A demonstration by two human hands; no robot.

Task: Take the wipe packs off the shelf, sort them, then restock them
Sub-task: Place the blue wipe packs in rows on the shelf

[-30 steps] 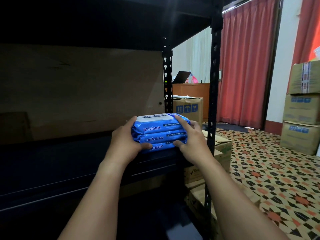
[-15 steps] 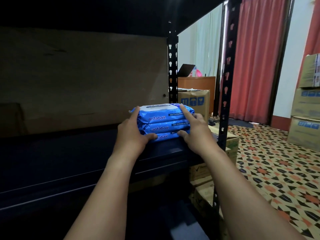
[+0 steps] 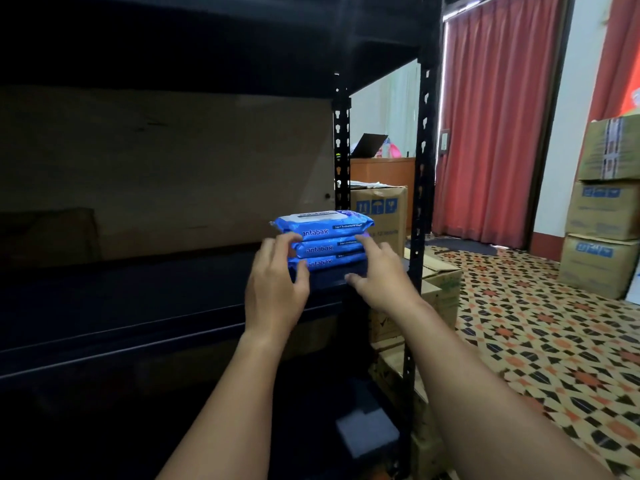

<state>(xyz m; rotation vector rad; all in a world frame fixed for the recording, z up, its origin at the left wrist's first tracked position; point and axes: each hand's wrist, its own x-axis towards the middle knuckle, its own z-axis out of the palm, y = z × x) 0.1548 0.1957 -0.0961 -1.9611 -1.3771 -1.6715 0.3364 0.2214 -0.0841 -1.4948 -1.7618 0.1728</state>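
Observation:
Three blue "antabax" wipe packs (image 3: 327,237) lie stacked flat at the right end of a dark metal shelf board (image 3: 156,296). My left hand (image 3: 277,282) is at the stack's left end, fingers loosely spread, fingertips just at the packs. At the stack's right end is my right hand (image 3: 379,271), its fingers straight and its index tip near the middle pack. Neither hand grips the packs. The rest of this shelf level is bare and dark.
The rack's black front post (image 3: 420,202) stands just right of the stack, with a rear post (image 3: 341,150) behind it. Cardboard boxes (image 3: 381,209) sit beyond the rack and more boxes (image 3: 602,209) are piled at the far right. Patterned floor tiles (image 3: 554,341) and red curtains (image 3: 495,133) lie to the right.
Both hands held the stack's ends and set it on the shelf; now the fingers have loosened and drawn slightly back. The stack rests on the board.

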